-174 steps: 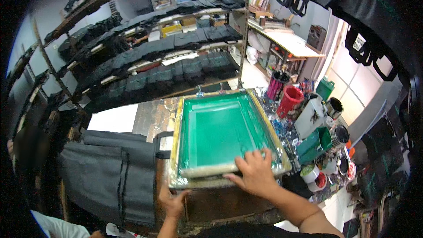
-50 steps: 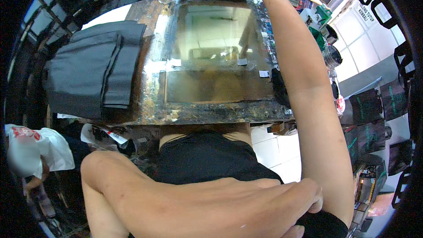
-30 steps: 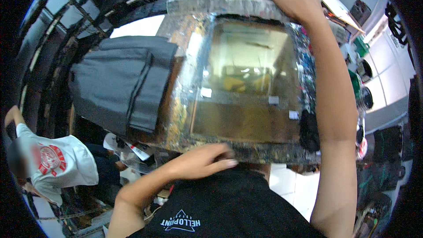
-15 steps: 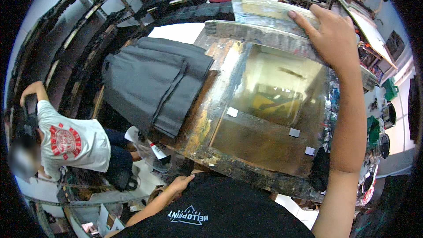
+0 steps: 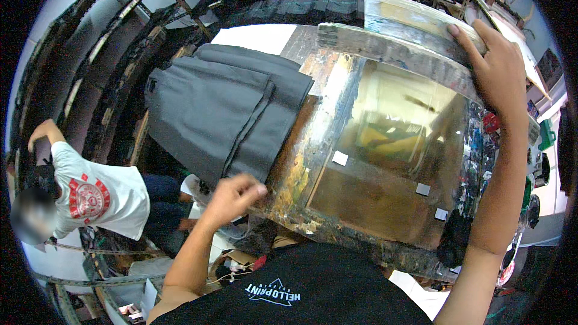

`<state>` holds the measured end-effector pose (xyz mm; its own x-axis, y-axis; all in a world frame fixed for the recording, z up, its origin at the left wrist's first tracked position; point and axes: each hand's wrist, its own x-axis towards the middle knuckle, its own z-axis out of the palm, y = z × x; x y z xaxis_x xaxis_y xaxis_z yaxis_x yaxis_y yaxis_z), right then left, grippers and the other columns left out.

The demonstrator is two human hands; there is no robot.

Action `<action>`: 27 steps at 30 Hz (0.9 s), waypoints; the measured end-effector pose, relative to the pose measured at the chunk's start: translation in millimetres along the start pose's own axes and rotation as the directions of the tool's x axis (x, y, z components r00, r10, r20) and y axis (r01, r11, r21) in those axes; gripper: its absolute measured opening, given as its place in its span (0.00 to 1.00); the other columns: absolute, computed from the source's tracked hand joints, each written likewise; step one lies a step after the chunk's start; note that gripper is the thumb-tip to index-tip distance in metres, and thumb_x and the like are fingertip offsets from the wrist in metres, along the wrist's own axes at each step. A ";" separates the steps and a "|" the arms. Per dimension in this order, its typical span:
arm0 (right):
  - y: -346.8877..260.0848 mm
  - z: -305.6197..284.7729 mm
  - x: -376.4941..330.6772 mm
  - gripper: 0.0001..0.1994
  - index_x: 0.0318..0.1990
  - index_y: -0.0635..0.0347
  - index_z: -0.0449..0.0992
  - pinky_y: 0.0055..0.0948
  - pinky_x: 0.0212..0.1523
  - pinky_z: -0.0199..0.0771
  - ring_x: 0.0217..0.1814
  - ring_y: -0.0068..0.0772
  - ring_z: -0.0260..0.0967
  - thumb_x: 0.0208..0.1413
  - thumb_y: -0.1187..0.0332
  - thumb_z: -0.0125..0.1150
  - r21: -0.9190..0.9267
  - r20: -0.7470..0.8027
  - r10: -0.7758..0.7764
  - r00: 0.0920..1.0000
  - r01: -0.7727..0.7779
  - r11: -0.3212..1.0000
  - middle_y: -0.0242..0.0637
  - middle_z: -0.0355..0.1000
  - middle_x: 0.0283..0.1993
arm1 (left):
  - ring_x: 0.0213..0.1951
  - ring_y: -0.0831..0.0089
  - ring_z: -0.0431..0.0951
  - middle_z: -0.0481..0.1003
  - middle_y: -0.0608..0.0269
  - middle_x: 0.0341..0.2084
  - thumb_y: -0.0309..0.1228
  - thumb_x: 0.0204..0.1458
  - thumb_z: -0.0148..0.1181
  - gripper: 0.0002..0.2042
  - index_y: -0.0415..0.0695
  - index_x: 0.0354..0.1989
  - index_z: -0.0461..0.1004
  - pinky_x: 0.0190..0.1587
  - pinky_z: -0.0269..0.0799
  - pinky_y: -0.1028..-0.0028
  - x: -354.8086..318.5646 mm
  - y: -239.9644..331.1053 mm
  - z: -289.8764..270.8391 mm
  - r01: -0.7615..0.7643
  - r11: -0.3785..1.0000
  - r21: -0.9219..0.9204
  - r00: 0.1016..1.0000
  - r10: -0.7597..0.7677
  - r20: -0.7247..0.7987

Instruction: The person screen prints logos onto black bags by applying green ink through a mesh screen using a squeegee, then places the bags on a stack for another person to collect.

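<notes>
My right hand [image 5: 498, 66] grips the far right end of a paint-smeared bar [image 5: 415, 21], thumb on its near side and fingers over the top. Below it lies a paint-crusted frame [image 5: 301, 162] around a shiny amber panel [image 5: 385, 201], with several small white squares stuck on it. A light patch and a yellow shape show in the panel. My left hand [image 5: 232, 201] hovers at the frame's near left corner, fingers curled, with nothing visible in them. Close by is a folded dark grey garment [image 5: 223, 108], lying left of the frame.
Dark racks [image 5: 108, 78] fill the left and far sides, with dark cloths along the back. A person in a white shirt [image 5: 102, 198] stands at the left, one arm raised to the racks. Cans and a green container [image 5: 546, 135] stand at the right.
My left hand has come up from beside my body to the frame's near left corner. The right hand keeps its hold on the bar; the whole view has shifted slightly.
</notes>
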<state>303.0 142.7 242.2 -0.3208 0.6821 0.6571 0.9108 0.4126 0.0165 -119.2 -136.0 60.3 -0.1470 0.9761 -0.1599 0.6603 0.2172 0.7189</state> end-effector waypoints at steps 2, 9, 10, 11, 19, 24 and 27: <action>-0.4 3.9 7.1 0.32 0.40 0.65 0.81 0.52 0.48 0.73 0.43 0.64 0.76 0.65 0.37 0.54 0.028 0.011 0.001 1.000 -0.001 1.000 0.59 0.78 0.37 | 0.42 0.58 0.82 0.82 0.51 0.41 0.43 0.60 0.68 0.18 0.38 0.46 0.81 0.46 0.76 0.61 37.6 -1.7 -16.9 -0.061 0.913 0.404 0.933 0.196 -0.303; 2.9 2.0 25.7 0.33 0.37 0.67 0.80 0.55 0.44 0.72 0.40 0.66 0.75 0.64 0.38 0.55 0.068 0.002 -0.023 1.000 0.023 0.997 0.60 0.76 0.34 | 0.59 0.43 0.78 0.78 0.39 0.57 0.40 0.61 0.65 0.32 0.35 0.70 0.64 0.59 0.76 0.55 102.4 -67.0 -18.7 0.157 0.626 0.764 0.918 0.193 -0.346; 1.5 3.4 25.9 0.33 0.37 0.67 0.80 0.55 0.44 0.72 0.40 0.66 0.75 0.64 0.38 0.55 0.058 -0.006 -0.033 0.999 0.033 0.998 0.60 0.76 0.34 | 0.53 0.46 0.81 0.80 0.42 0.51 0.39 0.62 0.65 0.30 0.37 0.68 0.66 0.54 0.78 0.54 105.1 -52.7 -21.6 0.207 0.649 0.733 0.936 0.086 -0.340; 1.7 4.9 26.1 0.33 0.36 0.67 0.80 0.55 0.44 0.72 0.40 0.66 0.75 0.64 0.37 0.55 0.049 -0.013 -0.046 0.999 0.046 0.998 0.60 0.76 0.34 | 0.48 0.48 0.84 0.83 0.45 0.44 0.38 0.62 0.65 0.28 0.38 0.67 0.68 0.49 0.80 0.54 106.8 -38.6 -24.3 0.260 0.663 0.702 0.944 -0.024 -0.328; 10.4 -1.5 36.9 0.30 0.42 0.65 0.81 0.49 0.46 0.71 0.42 0.61 0.72 0.67 0.40 0.54 0.043 0.061 0.005 0.998 -0.008 0.999 0.56 0.71 0.34 | 0.24 0.70 0.75 0.75 0.57 0.22 0.19 0.53 0.68 0.24 0.39 0.61 0.75 0.33 0.73 0.69 114.5 -15.3 -62.0 -0.028 0.951 0.308 0.945 0.125 -0.303; -9.7 -28.3 45.1 0.40 0.30 0.57 0.76 0.32 0.36 0.71 0.31 0.29 0.67 0.68 0.27 0.38 0.142 0.362 0.109 0.926 -0.170 0.975 0.33 0.71 0.27 | 0.30 0.63 0.79 0.78 0.54 0.27 0.23 0.58 0.65 0.22 0.46 0.62 0.74 0.39 0.76 0.66 153.9 57.8 -32.4 -0.273 0.928 0.253 0.940 0.314 -0.137; 6.3 -16.4 48.7 0.39 0.30 0.57 0.76 0.33 0.34 0.71 0.30 0.29 0.67 0.67 0.27 0.39 0.013 0.292 0.129 0.948 -0.139 0.990 0.34 0.71 0.27 | 0.49 0.41 0.81 0.81 0.42 0.45 0.27 0.62 0.55 0.17 0.49 0.60 0.74 0.50 0.77 0.52 206.6 92.8 45.5 -0.442 0.829 0.342 0.886 0.463 0.022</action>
<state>297.4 168.7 286.7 -0.2620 0.8761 0.4047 0.9431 0.3213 -0.0850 -54.8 85.9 63.2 0.1915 0.9655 0.1766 0.8644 -0.2511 0.4356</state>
